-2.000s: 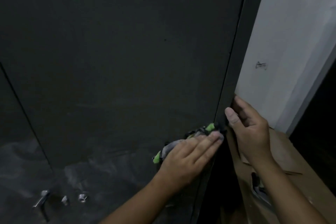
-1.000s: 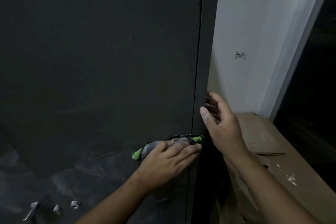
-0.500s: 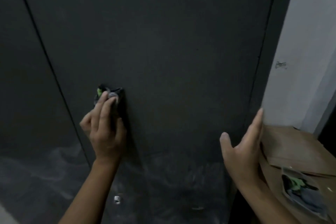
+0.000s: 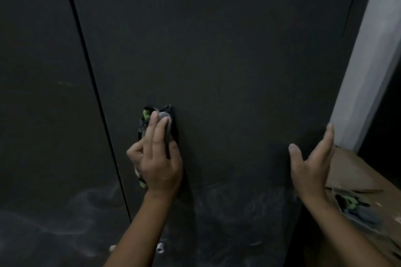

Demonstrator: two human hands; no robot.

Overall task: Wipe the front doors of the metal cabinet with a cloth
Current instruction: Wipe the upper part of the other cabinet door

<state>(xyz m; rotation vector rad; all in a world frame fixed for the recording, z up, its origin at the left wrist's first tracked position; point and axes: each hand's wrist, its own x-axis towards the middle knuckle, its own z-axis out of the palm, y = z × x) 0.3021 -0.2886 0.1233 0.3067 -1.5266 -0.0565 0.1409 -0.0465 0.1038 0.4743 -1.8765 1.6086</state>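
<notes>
Two dark metal cabinet doors fill the view, the right door and the left door, split by a thin vertical seam. A grey, black and green cloth lies against the right door at mid height. My left hand holds it there, with two fingers straight on top, the outer fingers curled round it and the palm over its lower part. My right hand is at the door's right edge, fingers straight and thumb spread, holding nothing.
Pale smears cover the lower part of both doors. Small shiny metal fittings sit low on the door beside my left forearm. A cardboard box stands at the right with a packet of green and grey cloth on it. A white wall borders the cabinet.
My left hand carried the cloth from the door's right edge leftward and up to the middle of the right door. My right hand came off the edge and opened flat.
</notes>
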